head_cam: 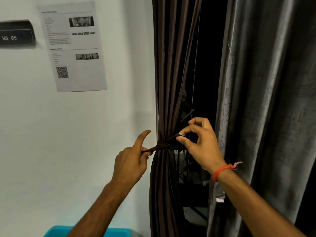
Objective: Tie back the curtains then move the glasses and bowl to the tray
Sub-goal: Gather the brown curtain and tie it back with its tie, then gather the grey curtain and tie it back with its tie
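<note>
Roughly, left to right:
Sign: dark plaque on the white wall, reading "WS 05".
Paper: printed sheet stuck to the wall beside the sign, tilted, with small photos and a square code near its foot.
Tray edge: a blue rim at the bottom of the frame, below the left forearm; cannot tell what it holds.
Left hand: left hand pinching one end of the brown tie, forefinger stuck out upward, other fingers curled in.
Brown curtain: brown curtain gathered to a narrow waist where the tie wraps it, against the wall's edge.
Right hand: right hand nipping the tie's other end between thumb and forefinger, remaining fingers loosely bent; orange thread band on the wrist.
Window gap: dark opening between the two curtains, thin bars inside.
Grey curtain: grey curtain hanging loose, not tied.
</note>
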